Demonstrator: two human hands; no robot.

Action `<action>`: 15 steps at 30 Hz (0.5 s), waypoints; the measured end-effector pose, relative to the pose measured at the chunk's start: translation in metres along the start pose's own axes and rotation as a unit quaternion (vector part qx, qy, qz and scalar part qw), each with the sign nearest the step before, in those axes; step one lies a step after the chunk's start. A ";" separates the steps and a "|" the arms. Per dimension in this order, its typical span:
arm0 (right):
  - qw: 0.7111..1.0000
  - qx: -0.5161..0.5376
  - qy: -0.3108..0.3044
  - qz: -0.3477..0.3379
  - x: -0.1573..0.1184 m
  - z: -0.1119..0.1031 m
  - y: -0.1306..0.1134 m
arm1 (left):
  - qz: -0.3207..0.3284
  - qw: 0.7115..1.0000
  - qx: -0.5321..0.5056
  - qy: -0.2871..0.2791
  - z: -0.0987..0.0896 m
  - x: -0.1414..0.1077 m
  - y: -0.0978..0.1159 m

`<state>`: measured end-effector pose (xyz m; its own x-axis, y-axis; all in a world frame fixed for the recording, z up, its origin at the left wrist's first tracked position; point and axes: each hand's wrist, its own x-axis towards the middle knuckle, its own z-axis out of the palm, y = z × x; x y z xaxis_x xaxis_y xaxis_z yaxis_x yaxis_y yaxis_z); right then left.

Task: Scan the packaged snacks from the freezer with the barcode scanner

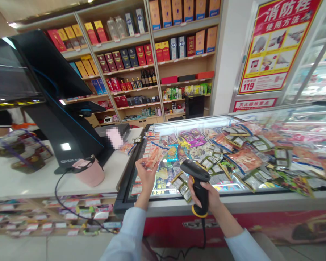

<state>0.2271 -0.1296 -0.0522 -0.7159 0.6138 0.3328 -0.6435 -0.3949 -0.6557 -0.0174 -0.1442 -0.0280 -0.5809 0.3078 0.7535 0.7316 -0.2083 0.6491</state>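
My left hand (147,175) grips a snack packet (154,155), clear with reddish-orange contents and a blue edge, over the left part of the glass-topped freezer. In my right hand (210,195) is a black barcode scanner (201,188) with yellow trim, its head tilted toward the left hand and its cable hanging down. The scanner and the packet are apart. Many similar packets lie heaped on the glass right of the scanner, among them an orange-red packet (244,158) and a green-and-silver packet (182,185) close to my right hand.
Left of the freezer (179,210) a white counter (108,181) carries a black checkout terminal (78,134), a pink container (89,173) and jars (28,159) in a carrier. A cable runs off the counter's front. Shelves (130,69) of boxed goods stand behind.
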 end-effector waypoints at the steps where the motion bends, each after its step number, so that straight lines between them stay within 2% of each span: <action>1: 1.000 0.000 0.001 -0.001 0.000 0.000 0.000 | 0.001 1.000 0.005 -0.001 0.000 0.001 -0.001; 10: 1.000 0.004 -0.004 -0.031 0.006 0.004 -0.006 | -0.036 0.998 0.044 -0.002 0.000 0.009 -0.014; 12: 0.999 0.001 0.011 -0.050 0.003 0.004 -0.012 | -0.051 0.998 0.035 0.007 -0.005 0.009 -0.008; 15: 0.996 -0.007 0.033 -0.082 -0.010 -0.001 -0.026 | -0.079 0.996 -0.011 0.027 -0.012 0.005 0.014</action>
<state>0.2514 -0.1248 -0.0398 -0.5813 0.7129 0.3922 -0.7469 -0.2762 -0.6048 -0.0146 -0.1568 -0.0137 -0.7071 0.2884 0.6457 0.6219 -0.1811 0.7619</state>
